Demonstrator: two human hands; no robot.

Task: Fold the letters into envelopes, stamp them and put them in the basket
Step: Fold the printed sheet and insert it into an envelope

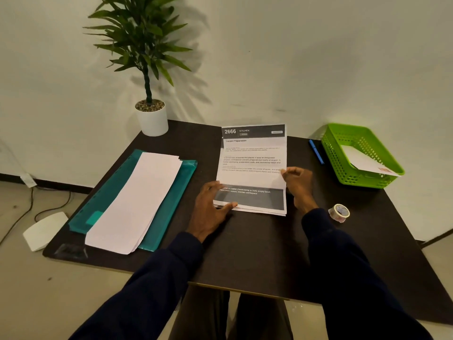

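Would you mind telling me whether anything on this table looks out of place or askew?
Only small things: the envelope in the green basket lies tilted, one corner poking over the near rim, and the white paper stack is fanned and overhangs the near end of the teal folder.

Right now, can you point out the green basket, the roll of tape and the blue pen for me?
green basket [333, 155], head view, left lattice wall.
roll of tape [335, 216], head view, outer side.
blue pen [316, 152], head view, middle of barrel.
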